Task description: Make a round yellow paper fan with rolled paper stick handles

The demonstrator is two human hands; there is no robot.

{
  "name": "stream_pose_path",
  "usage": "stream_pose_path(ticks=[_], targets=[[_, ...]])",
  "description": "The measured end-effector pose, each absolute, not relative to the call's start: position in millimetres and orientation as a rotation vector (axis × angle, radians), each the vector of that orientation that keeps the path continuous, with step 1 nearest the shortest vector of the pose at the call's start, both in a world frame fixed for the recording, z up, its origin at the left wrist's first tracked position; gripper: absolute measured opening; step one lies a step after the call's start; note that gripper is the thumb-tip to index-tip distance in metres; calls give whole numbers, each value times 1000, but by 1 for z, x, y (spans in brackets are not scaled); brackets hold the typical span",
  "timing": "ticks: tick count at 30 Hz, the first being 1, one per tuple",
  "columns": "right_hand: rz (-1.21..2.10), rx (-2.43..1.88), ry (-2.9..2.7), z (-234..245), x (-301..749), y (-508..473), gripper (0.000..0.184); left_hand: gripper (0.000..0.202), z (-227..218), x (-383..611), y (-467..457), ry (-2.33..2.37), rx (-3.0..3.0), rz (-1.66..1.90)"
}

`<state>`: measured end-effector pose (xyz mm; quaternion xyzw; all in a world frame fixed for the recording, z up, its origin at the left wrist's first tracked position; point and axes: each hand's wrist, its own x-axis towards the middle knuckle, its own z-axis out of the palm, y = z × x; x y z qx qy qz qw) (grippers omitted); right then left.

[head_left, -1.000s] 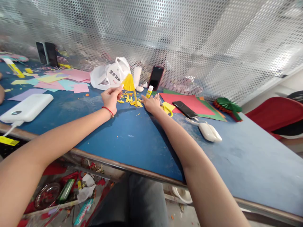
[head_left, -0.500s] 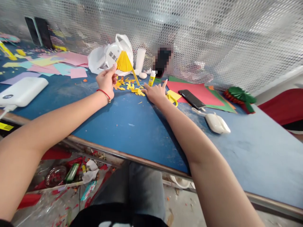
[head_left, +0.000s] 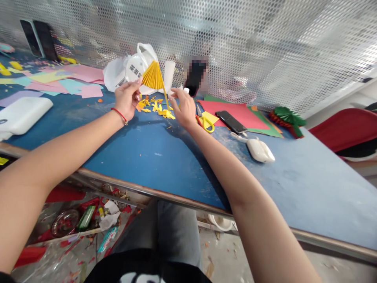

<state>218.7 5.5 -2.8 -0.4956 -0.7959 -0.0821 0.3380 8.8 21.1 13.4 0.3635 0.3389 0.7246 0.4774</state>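
My left hand [head_left: 127, 98] pinches the left edge of a pleated yellow paper fan [head_left: 153, 76], holding it up above the table. A narrow strip hangs from the fan's right side down toward yellow paper scraps [head_left: 163, 112]. Just right of that strip is my right hand [head_left: 185, 108], its thumb and fingers slightly apart and curved, with nothing visible between them. Whether a fingertip touches the strip I cannot tell. Behind this hand only the white cap of a glue stick [head_left: 186, 90] shows. Yellow-handled scissors [head_left: 208, 124] lie beside my right wrist.
White plastic bag [head_left: 114, 74] and upright phone [head_left: 196, 76] stand along the mesh. Coloured sheets [head_left: 85, 74] spread at left, near a white power bank [head_left: 28, 114]. On the right lie red paper [head_left: 235, 108], a phone [head_left: 231, 122], a white earbud case [head_left: 260, 150] and a green paper fan [head_left: 287, 118].
My right hand has lifted off the table beside the glue stick and moved up next to the fan's strip. My left hand still holds the fan. The view has shifted slightly right.
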Motion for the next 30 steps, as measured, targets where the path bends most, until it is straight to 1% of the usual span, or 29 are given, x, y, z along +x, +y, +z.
stream_pose_path(ticks=[3, 4, 6, 7, 8, 12, 17, 19, 22, 26, 30], targets=[[413, -1092, -2039, -1, 212, 17, 48, 45, 5, -2, 33, 765, 1108, 1697], [616, -1037, -2029, 0, 213, 20, 46, 43, 3, -6, 37, 757, 1192, 1668], [894, -961, -2016, 2, 220, 24, 31, 39, -1, -15, 47, 770, 1329, 1611], [955, -945, -2010, 5, 227, 25, 24, 36, -2, -20, 51, 780, 1387, 1587], [974, -942, -2004, 8, 235, 26, 21, 35, -2, -24, 55, 786, 1444, 1569], [876, -984, -1936, 28, 272, 26, 28, 28, -3, -40, 66, 791, 1647, 1524], [819, -1001, -1734, 46, 306, 28, 18, 22, -8, -51, 73, 687, 1808, 1425], [825, -995, -1649, 50, 314, 31, 15, 21, -10, -52, 72, 658, 1848, 1360], [801, -1024, -1545, 55, 322, 37, 18, 27, -10, -49, 68, 709, 1845, 1322], [711, -1055, -1548, 65, 324, 38, 16, 34, -1, -41, 58, 759, 1772, 1421], [601, -1053, -1586, 80, 311, 23, 13, 33, 12, -38, 51, 840, 1667, 1561]])
